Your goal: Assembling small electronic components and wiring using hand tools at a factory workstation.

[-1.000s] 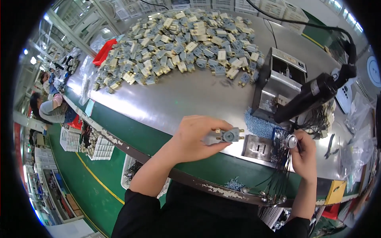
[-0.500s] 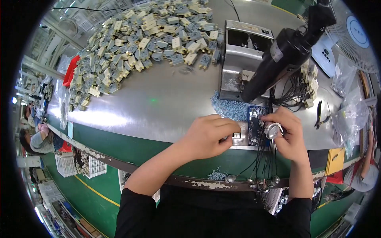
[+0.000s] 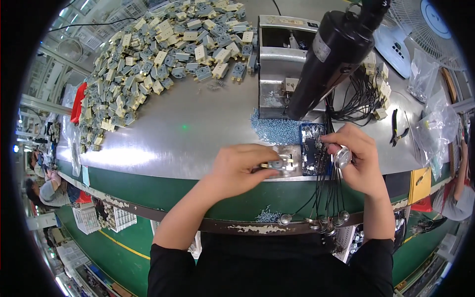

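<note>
Your left hand (image 3: 236, 166) has its grip drawn nearly together, thumb and fingers pinching a grey terminal unit (image 3: 282, 165). The unit sits just right of that hand's knuckles, at the tips, its long axis running roughly left to right, with brass-coloured metal showing at its ends. This is the relation that counts: the unit is directly at the metal fixture plate (image 3: 296, 172), near the front edge of the steel worktop (image 3: 163, 138), and your left hand is the nearer one to both. You can't tell from this view whether the unit touches the plate or hangs just above it

Your right hand (image 3: 360, 158) curls its grip around a round silver disc (image 3: 342, 157), to the right of the unit and well apart from it. That hand's forefinger reaches left over the blue tray (image 3: 308, 173) of small metal parts, which lies between your hands, just right of the plate; whether the fingertip has hold of a part is hidden

Beyond the plate lies a spill of blue screws (image 3: 272, 129), and past it a black power screwdriver (image 3: 329, 64) leans beside a steel housing (image 3: 277, 54). To the far left is a heap of similar units (image 3: 168, 54). Black leads (image 3: 321, 190) hang over the near edge
</note>
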Action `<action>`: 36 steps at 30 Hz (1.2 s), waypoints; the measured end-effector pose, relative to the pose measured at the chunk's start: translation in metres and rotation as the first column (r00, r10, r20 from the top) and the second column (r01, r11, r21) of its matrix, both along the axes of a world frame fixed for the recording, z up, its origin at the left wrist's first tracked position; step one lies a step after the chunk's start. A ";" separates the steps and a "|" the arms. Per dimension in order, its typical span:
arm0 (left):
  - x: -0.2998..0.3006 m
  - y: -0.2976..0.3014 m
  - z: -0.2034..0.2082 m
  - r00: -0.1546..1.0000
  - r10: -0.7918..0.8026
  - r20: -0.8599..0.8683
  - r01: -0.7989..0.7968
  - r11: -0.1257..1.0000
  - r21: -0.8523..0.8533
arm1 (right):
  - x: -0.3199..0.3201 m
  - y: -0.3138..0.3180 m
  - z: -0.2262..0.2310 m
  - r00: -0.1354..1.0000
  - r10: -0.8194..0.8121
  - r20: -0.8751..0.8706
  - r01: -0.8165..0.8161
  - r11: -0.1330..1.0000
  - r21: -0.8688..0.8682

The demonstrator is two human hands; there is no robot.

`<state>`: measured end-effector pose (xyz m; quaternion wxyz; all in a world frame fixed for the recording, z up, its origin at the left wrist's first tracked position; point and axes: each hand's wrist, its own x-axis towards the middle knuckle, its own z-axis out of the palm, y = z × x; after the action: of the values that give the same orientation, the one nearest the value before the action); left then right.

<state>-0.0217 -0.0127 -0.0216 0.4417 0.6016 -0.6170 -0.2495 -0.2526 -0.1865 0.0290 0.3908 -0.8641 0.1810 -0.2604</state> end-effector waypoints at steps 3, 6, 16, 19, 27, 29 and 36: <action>-0.014 -0.010 -0.010 0.988 0.037 0.149 -0.014 0.989 -0.148 | 0.001 0.001 0.001 1.000 0.006 -0.015 -0.006 1.000 -0.011; -0.015 -0.008 -0.011 0.965 0.092 0.245 -0.039 0.976 -0.213 | 0.001 0.003 0.001 1.000 -0.006 -0.018 0.005 1.000 -0.029; -0.005 -0.002 -0.023 0.954 0.064 0.294 0.034 0.949 -0.315 | -0.001 0.003 -0.007 1.000 0.016 -0.010 -0.016 1.000 -0.013; 0.003 0.001 -0.016 0.955 -0.017 0.296 0.097 0.961 -0.259 | 0.001 0.006 -0.006 0.999 0.031 -0.013 -0.031 0.999 0.011; 0.119 -0.020 -0.020 0.669 0.635 0.386 -0.619 0.763 -0.185 | 0.002 0.001 0.001 0.993 0.091 -0.070 -0.091 0.996 0.012; 0.133 -0.023 -0.022 0.673 0.577 0.462 -0.584 0.799 -0.146 | 0.005 0.001 0.002 0.987 0.130 -0.095 -0.132 0.991 -0.013; 0.134 -0.038 -0.021 0.707 0.437 0.556 -0.451 0.884 -0.121 | 0.012 0.003 0.004 0.984 0.159 -0.076 -0.159 0.987 0.007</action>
<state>0.1126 -0.0505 -0.0425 0.2769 0.7837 -0.5539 0.0477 -0.2410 -0.1836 0.0331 0.4035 -0.8850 0.1261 -0.1952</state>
